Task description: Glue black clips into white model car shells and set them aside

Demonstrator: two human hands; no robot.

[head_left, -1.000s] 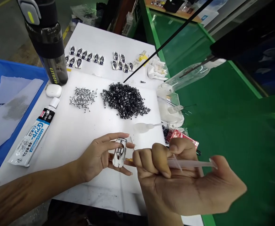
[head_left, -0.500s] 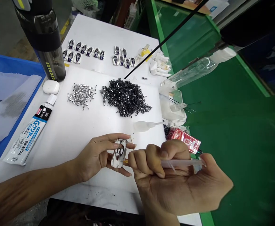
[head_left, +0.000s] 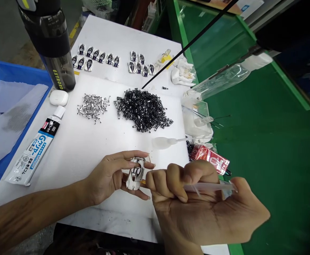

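Between its fingertips my left hand (head_left: pixel 107 173) grips a small white toy car body (head_left: pixel 135 174) with dark window openings, held above the white board. My right hand (head_left: pixel 194 202) is wrapped round a translucent plastic syringe (head_left: pixel 205 187), the thumb pressing on its plunger end. An orange tip shows at the car's right edge, beside the right fingers; whether it touches the car I cannot tell. Just beyond the hands lie a heap of small black frame parts (head_left: pixel 144 109) and a smaller pile of silvery parts (head_left: pixel 93 106).
A glue tube (head_left: pixel 34 152), a white case (head_left: pixel 58 97) and a dark bottle (head_left: pixel 51 53) stand or lie at the left. Rows of car bodies (head_left: pixel 102 57) are at the back. A translucent squeeze bottle (head_left: pixel 162 142) and a red packet (head_left: pixel 210 159) lie at the right.
The whole view has shifted slightly, with things appearing a little further right. Both hands keep the same hold on the car body and the syringe.
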